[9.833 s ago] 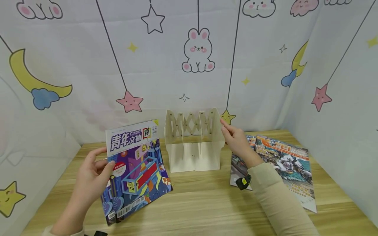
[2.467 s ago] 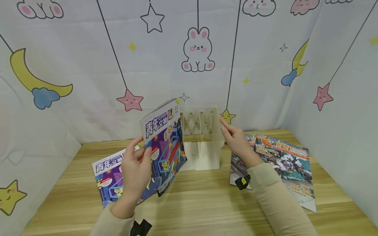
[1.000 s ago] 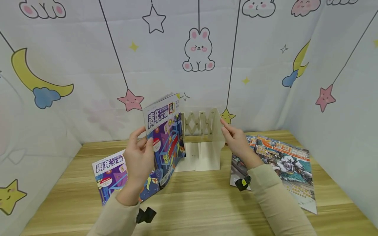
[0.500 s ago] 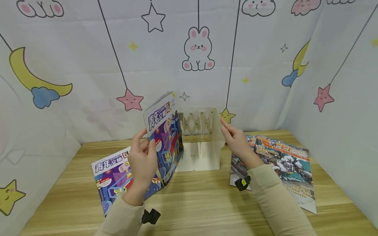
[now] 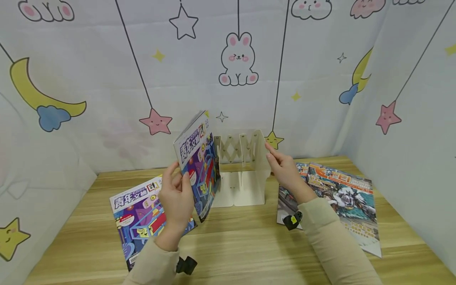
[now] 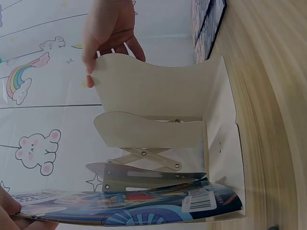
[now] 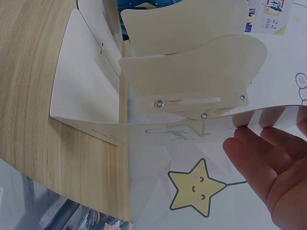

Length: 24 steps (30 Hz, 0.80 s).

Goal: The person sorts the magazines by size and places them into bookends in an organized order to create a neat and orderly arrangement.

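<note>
My left hand (image 5: 176, 200) pinches a magazine (image 5: 201, 166) by its left edge, thumb on the purple cover. The magazine stands upright and slightly tilted at the left end of a cream-coloured expandable bookend (image 5: 263, 164). In the left wrist view the magazine's barcode end (image 6: 200, 203) lies over the base, beside the left divider (image 6: 146, 175). The bookend's left end panel is hidden behind the magazine in the head view. My right hand (image 5: 288, 170) grips the upper edge of the right end panel (image 7: 172, 132).
A matching purple magazine (image 5: 142, 215) lies flat on the wooden table (image 5: 235, 245) at the left, partly under my left forearm. Two more magazines overlap at the right, one with a white mechanical figure (image 5: 350, 202). A patterned curtain (image 5: 199, 79) hangs close behind the bookend.
My left hand has lifted one magazine off the flat one and brought it right to the bookend, turning it more edge-on in the last second. The right hand has stayed on its panel.
</note>
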Motion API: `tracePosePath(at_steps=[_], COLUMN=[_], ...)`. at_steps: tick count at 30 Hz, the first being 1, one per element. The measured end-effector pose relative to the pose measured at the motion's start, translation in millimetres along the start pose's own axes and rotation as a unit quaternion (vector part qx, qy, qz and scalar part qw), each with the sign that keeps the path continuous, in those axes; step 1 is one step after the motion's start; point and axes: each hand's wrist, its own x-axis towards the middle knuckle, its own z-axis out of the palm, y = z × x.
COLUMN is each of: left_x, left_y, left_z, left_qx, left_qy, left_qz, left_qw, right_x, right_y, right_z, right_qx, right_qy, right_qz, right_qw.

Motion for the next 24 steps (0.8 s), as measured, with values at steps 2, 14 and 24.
tracePosePath(at_steps=[2, 14, 24], left_x=[-1.4, -6.8, -7.9], left_y=[-1.4, -10.8, -18.1], left_z=[1.1, 5.4, 9.8], left_qx=[-0.004, -0.003, 0.004], left_qy=[-0.002, 0.010, 0.028], left_qz=[0.000, 0.028, 0.015], left_qw=[1.0000, 0.9996, 0.9995], right_x=[0.2, 1.2, -0.2], right_y=[-0.3, -0.4, -1.5], right_z=[-0.2, -0.1, -0.6], right_qx=[0.002, 0.010, 0.007], right_qy=[-0.002, -0.007, -0.001], right_qz=[0.003, 0.002, 0.000], right_qw=[1.000, 1.000, 1.000])
